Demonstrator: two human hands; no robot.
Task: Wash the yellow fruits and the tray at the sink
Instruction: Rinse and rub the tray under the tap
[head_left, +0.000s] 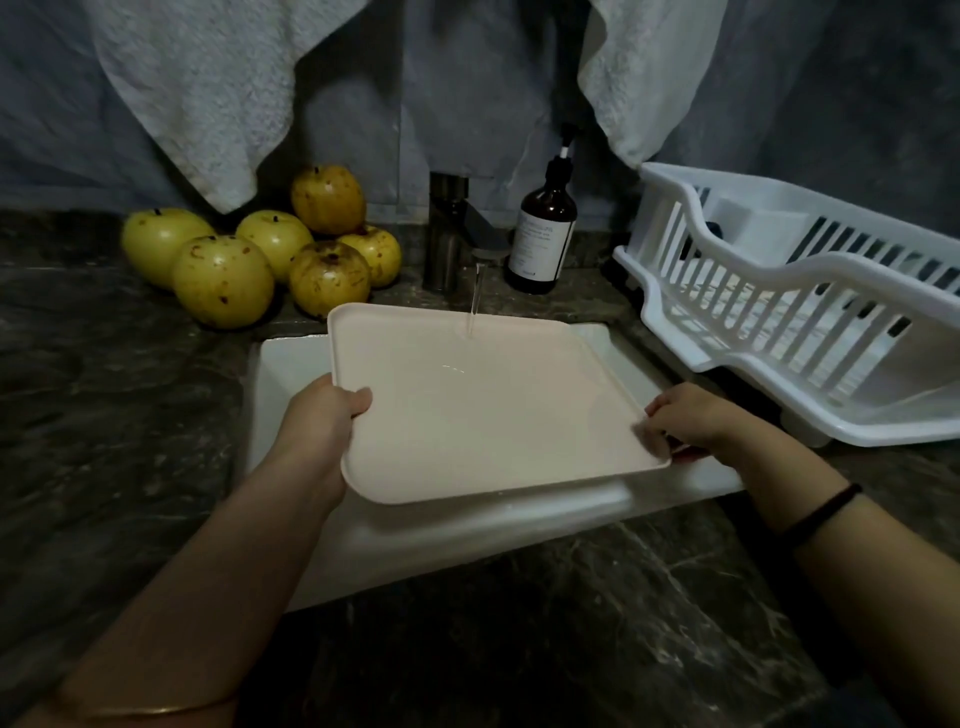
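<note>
The left hand (322, 415) curls over the left rim of the pale tray (493, 431) and the right hand (685, 421) grips its near right corner, holding it over the white sink (291, 374). The tray holds only a shallow film of water, fed by a thin stream (475, 296) from the tap (447, 234). Tipped toward the body, it would likely spill onto the counter (130, 415), or the wet rim could slip. The yellow fruits (260, 254) lie piled left of the tap. What the dish rack (779, 312) holds is unclear.

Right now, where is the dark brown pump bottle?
In the head view, the dark brown pump bottle stands on the dark stone counter behind the sink, right of the metal tap and left of the white plastic dish rack.
</note>
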